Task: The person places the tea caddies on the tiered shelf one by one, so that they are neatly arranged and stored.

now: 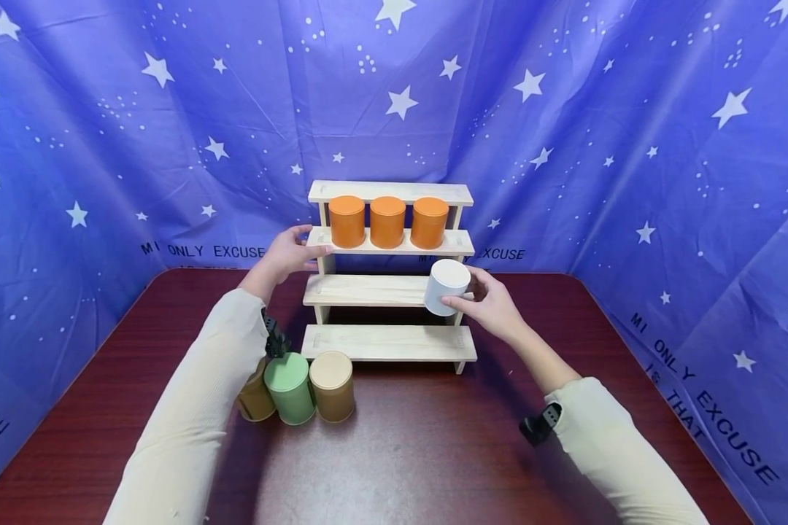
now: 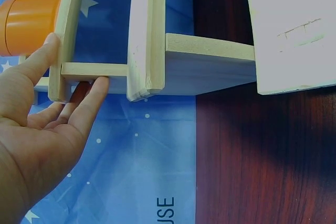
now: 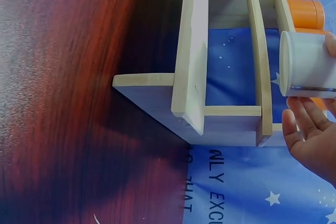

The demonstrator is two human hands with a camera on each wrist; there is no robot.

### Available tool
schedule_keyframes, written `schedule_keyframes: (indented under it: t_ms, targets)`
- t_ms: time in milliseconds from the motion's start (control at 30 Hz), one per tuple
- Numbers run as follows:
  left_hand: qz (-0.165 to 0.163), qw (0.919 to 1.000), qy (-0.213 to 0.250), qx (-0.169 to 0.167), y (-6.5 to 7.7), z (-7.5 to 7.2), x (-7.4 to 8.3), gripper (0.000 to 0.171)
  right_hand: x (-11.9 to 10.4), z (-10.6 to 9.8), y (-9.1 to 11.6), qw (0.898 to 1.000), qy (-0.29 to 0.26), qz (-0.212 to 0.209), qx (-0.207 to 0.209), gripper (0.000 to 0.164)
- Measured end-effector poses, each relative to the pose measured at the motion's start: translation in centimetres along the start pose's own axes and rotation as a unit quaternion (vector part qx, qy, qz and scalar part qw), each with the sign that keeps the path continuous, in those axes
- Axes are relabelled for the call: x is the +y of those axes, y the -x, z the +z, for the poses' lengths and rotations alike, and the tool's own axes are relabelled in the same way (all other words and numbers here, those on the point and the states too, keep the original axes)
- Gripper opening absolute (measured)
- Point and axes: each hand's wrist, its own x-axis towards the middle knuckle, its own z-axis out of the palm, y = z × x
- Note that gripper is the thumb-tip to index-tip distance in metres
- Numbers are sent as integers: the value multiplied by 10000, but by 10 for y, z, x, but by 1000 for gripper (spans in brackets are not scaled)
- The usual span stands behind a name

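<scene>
A pale wooden tiered shelf [image 1: 387, 341] stands at the back of the table. At its left end, my left hand [image 1: 292, 254] grips the board second from the top, thumb on the board and fingertips against the side support [image 2: 94, 70]. Three orange canisters [image 1: 387, 222] stand in a row on that board. My right hand [image 1: 492, 302] holds a white canister [image 1: 448, 286] by its sides, slightly tilted, in front of the right end of the third board. In the right wrist view, the white canister [image 3: 310, 64] lies between thumb and fingers.
A green canister [image 1: 290, 389] and a brown one with a tan lid [image 1: 332, 386] stand on the dark red table [image 1: 394, 467], front left of the shelf. Another brown canister [image 1: 257, 396] is partly hidden by my left sleeve. Blue star-patterned cloth [image 1: 249, 109] hangs behind and beside the table.
</scene>
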Motion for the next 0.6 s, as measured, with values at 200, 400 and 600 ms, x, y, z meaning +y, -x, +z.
schedule_keyframes:
  t_ms: [200, 400, 600]
  targets:
    - [1, 10000, -6, 5, -1, 0, 0, 83, -26, -2, 4, 9997, 220, 55, 84, 63]
    - [-19, 10000, -15, 20, -1, -1, 0, 83, -21, -2, -5, 9994, 288, 138, 158, 62]
    - [11, 10000, -36, 12, -1, -1, -1, 83, 5, -2, -21, 9994, 188, 196, 205, 65]
